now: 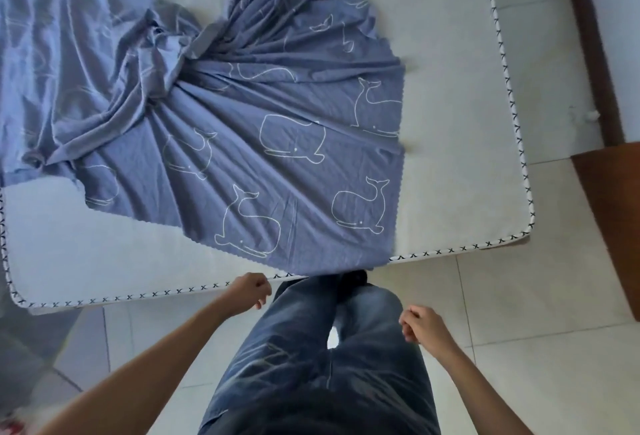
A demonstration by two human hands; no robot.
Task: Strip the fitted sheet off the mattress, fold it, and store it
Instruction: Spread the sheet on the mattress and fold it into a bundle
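Note:
A blue fitted sheet (249, 143) printed with white whale outlines lies loose and bunched on the pale grey mattress (457, 143). It fans out from a gathered knot near the middle toward the near edge, and one corner hangs slightly over that edge. My left hand (250, 290) hovers just below the mattress edge, fingers curled, holding nothing. My right hand (420, 323) is lower, over the floor beside my leg, fingers also curled and empty. Neither hand touches the sheet.
The mattress rim (512, 105) has white piping with dark cross stitches. A dark wooden bed frame or board (609, 213) runs along the right. Pale floor tiles (540, 303) lie around my legs in blue jeans (311, 348).

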